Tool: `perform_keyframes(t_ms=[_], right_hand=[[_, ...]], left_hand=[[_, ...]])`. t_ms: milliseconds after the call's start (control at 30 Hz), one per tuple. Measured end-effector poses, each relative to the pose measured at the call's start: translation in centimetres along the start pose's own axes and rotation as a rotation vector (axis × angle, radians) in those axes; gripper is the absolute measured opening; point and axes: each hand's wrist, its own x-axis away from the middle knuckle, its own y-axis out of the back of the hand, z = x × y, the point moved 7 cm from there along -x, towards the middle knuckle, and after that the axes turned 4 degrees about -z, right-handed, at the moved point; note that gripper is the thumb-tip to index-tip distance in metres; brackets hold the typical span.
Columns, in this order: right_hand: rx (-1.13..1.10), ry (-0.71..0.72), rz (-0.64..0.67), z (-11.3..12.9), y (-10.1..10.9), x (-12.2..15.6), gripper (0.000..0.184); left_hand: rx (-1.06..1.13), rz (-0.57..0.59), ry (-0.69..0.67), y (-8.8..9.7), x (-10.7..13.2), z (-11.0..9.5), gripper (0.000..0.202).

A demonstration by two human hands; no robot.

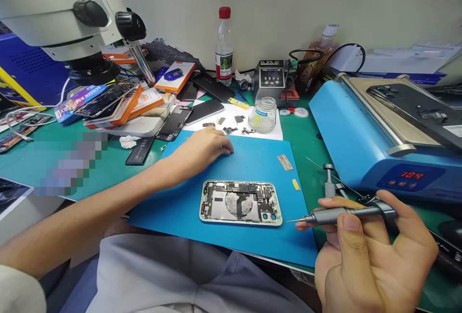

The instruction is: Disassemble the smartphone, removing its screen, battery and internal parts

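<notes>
A grey precision screwdriver (334, 215) lies across the fingers of my right hand (371, 255), thumb pressed on its shaft. Its thin tip points left, just off the right end of an opened phone (240, 202). That phone lies flat on the blue mat, with its boards and a round coil exposed. Beyond it, my left hand (202, 149) rests at the mat's far edge, palm down, fingers curled; what they hold, if anything, is hidden. Small phone parts (229, 130) lie on white paper just past those fingers.
A blue heating plate (361, 135) reading 104 stands at right, bearing a dark phone (415, 111). A glass jar (263, 116) and a water bottle (224, 53) stand behind. A microscope (72, 19) overhangs the left, above stacked boxes (119, 106). A black battery (140, 151) lies near my left forearm.
</notes>
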Motion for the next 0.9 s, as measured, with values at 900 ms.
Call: perform_keyframes(t_ms=[900], right_hand=[[0.034,-0.030,-0.142,0.7,1.0,-1.4,0.056]], left_hand=[[-0.155,0.054,-0.065,-0.3,-0.5,-1.3,0.029]])
